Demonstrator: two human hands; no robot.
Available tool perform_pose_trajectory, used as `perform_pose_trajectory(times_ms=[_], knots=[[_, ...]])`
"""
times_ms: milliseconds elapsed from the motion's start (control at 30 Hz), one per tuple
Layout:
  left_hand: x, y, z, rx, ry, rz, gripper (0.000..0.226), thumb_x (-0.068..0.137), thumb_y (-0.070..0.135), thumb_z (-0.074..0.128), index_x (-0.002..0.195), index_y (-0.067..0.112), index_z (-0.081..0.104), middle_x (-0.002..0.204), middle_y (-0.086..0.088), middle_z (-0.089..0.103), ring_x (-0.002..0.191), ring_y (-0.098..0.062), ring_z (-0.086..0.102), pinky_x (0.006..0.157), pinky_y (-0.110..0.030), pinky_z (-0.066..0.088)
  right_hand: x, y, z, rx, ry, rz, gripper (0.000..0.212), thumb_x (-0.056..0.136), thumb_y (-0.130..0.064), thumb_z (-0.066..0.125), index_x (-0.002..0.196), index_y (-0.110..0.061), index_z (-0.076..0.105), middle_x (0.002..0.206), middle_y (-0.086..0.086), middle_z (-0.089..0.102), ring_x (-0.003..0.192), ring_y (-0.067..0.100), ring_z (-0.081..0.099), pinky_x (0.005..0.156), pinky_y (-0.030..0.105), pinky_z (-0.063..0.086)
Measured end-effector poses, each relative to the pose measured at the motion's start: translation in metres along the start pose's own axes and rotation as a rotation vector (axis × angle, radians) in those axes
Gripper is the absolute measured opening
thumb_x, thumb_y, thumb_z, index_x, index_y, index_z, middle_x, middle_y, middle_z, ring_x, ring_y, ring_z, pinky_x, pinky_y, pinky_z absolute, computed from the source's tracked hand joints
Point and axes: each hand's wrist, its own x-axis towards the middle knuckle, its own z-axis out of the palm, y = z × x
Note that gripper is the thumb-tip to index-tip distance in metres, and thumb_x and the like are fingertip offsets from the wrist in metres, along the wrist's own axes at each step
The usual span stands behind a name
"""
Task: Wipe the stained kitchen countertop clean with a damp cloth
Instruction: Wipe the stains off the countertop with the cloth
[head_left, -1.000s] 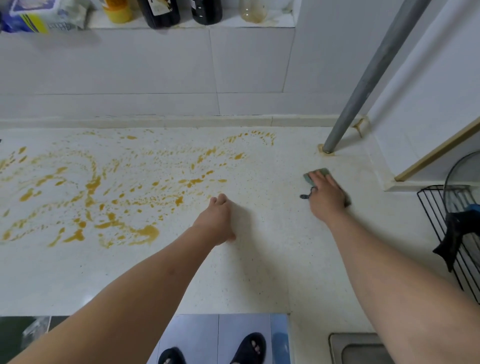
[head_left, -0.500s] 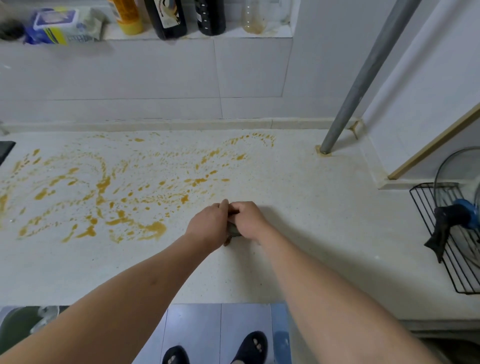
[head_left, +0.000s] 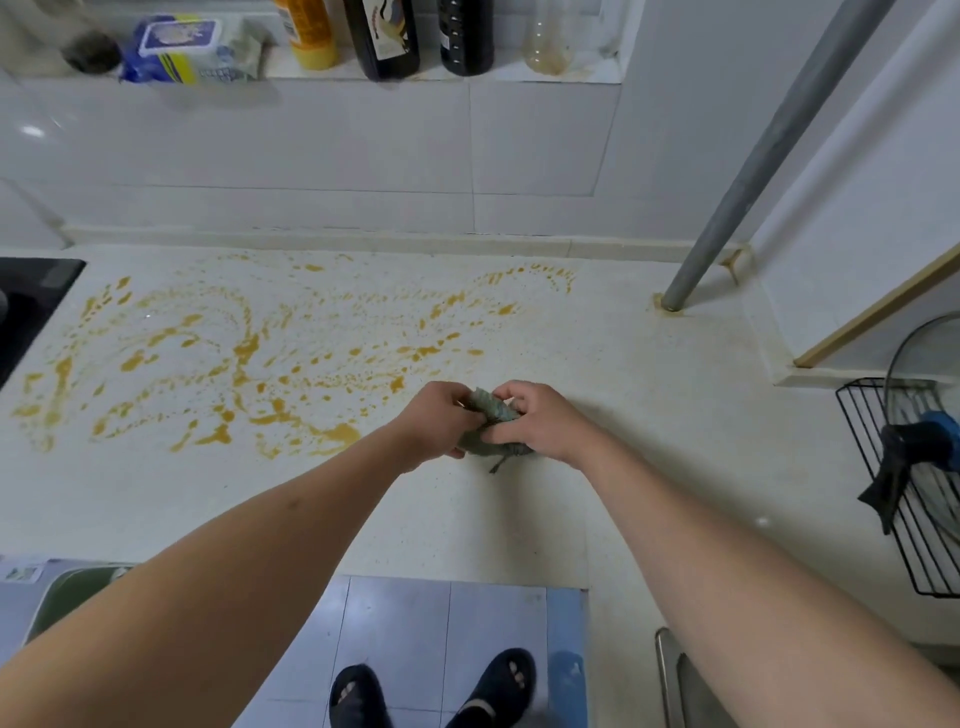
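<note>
We hold the cloth (head_left: 488, 410) between our left hand (head_left: 434, 426) and right hand (head_left: 540, 421) over the tabletop (head_left: 649, 441); the stains (head_left: 234, 364) spread to their left; the pole (head_left: 753, 171) stands behind on the right; the wire rack (head_left: 893, 499) sits far right; bottles (head_left: 382, 36) line the ledge (head_left: 582, 78) behind.

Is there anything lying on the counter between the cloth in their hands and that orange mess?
Nothing visible. Both hands, left and right, grip the cloth just right of the stains, and the countertop between them shows only more splatter.
</note>
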Motion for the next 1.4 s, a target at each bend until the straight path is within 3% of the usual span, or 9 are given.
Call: perform_pose_trajectory(times_ms=[100, 200, 333, 500, 667, 833, 967, 1167, 1400], knots=[[-0.005, -0.007, -0.007, -0.044, 0.044, -0.015, 0.009, 0.095, 0.013, 0.07, 0.101, 0.007, 0.071, 0.097, -0.016, 0.073, 0.083, -0.03, 0.072, 0.071, -0.04, 0.064, 0.003, -0.011, 0.006, -0.3, 0.013, -0.017, 0.018, 0.07, -0.021, 0.075, 0.081, -0.014, 0.062, 0.071, 0.0, 0.064, 0.064, 0.021, 0.061, 0.057, 0.032, 0.046], [-0.01, -0.018, -0.018, -0.054, 0.136, -0.052, 0.009, 0.095, 0.016, 0.069, 0.098, 0.008, 0.071, 0.094, -0.014, 0.074, 0.082, -0.025, 0.074, 0.071, -0.042, 0.062, 0.005, -0.016, 0.012, -0.556, 0.253, -0.023, 0.01, 0.081, -0.017, 0.059, 0.077, -0.021, 0.051, 0.081, 0.0, 0.057, 0.07, 0.023, 0.056, 0.058, 0.033, 0.04], [-0.023, -0.052, -0.044, 0.043, 0.2, -0.122, 0.017, 0.093, 0.018, 0.067, 0.084, 0.004, 0.067, 0.085, -0.012, 0.074, 0.076, -0.03, 0.071, 0.065, -0.04, 0.058, 0.004, -0.002, 0.029, -0.622, 0.491, -0.066, 0.026, 0.094, -0.013, 0.049, 0.115, -0.017, 0.065, 0.115, 0.007, 0.061, 0.099, 0.032, 0.064, 0.082, 0.039, 0.053], [-0.044, -0.094, -0.077, 0.231, 0.235, -0.165, 0.019, 0.089, 0.017, 0.062, 0.081, 0.001, 0.068, 0.071, -0.007, 0.066, 0.062, -0.021, 0.057, 0.059, -0.031, 0.044, 0.012, 0.027, 0.089, -0.799, 0.331, -0.016, 0.048, 0.101, -0.017, 0.048, 0.148, -0.013, 0.048, 0.16, 0.009, 0.038, 0.147, 0.026, 0.031, 0.121, 0.033, 0.021], [-0.068, -0.129, -0.109, 0.535, 0.279, -0.219, 0.016, 0.09, 0.022, 0.059, 0.101, 0.012, 0.064, 0.106, -0.01, 0.068, 0.092, -0.029, 0.067, 0.073, -0.038, 0.054, 0.03, 0.011, 0.144, -0.811, 0.362, 0.05, 0.057, 0.103, -0.027, 0.044, 0.159, -0.024, 0.033, 0.168, 0.008, 0.023, 0.154, 0.027, 0.018, 0.125, 0.037, 0.013], [-0.085, -0.174, -0.151, 0.653, 0.292, -0.361, 0.051, 0.089, 0.046, 0.07, 0.121, 0.011, 0.053, 0.127, -0.013, 0.05, 0.114, -0.031, 0.055, 0.086, -0.039, 0.05, 0.052, -0.016, 0.191, -0.943, 0.326, 0.159, 0.063, 0.102, -0.035, 0.041, 0.161, -0.031, 0.022, 0.169, 0.007, 0.016, 0.152, 0.029, 0.018, 0.124, 0.037, 0.017], [-0.096, -0.21, -0.19, 0.704, 0.256, -0.566, 0.087, 0.077, 0.059, 0.082, 0.138, 0.011, 0.042, 0.147, -0.018, 0.037, 0.14, -0.038, 0.034, 0.106, -0.054, 0.042, 0.07, -0.044, 0.213, -1.09, 0.304, 0.206, 0.063, 0.1, -0.033, 0.039, 0.16, -0.027, 0.019, 0.16, 0.012, 0.027, 0.14, 0.029, 0.028, 0.114, 0.037, 0.025], [-0.096, -0.243, -0.209, 0.606, 0.202, -0.517, 0.088, 0.076, 0.05, 0.087, 0.138, 0.011, 0.038, 0.146, -0.021, 0.03, 0.137, -0.041, 0.029, 0.101, -0.06, 0.047, 0.09, -0.068, 0.261, -1.084, 0.26, 0.144, 0.062, 0.101, -0.031, 0.039, 0.16, -0.026, 0.024, 0.166, 0.008, 0.021, 0.149, 0.026, 0.018, 0.119, 0.035, 0.015], [-0.092, -0.247, -0.206, 0.586, 0.23, -0.533, 0.088, 0.072, 0.05, 0.09, 0.135, 0.013, 0.042, 0.143, -0.018, 0.03, 0.136, -0.04, 0.028, 0.097, -0.06, 0.047, 0.079, -0.068, 0.314, -1.029, 0.117, -0.094, 0.062, 0.099, -0.029, 0.046, 0.159, -0.026, 0.032, 0.168, 0.0, 0.021, 0.149, 0.026, 0.021, 0.122, 0.037, 0.022]])
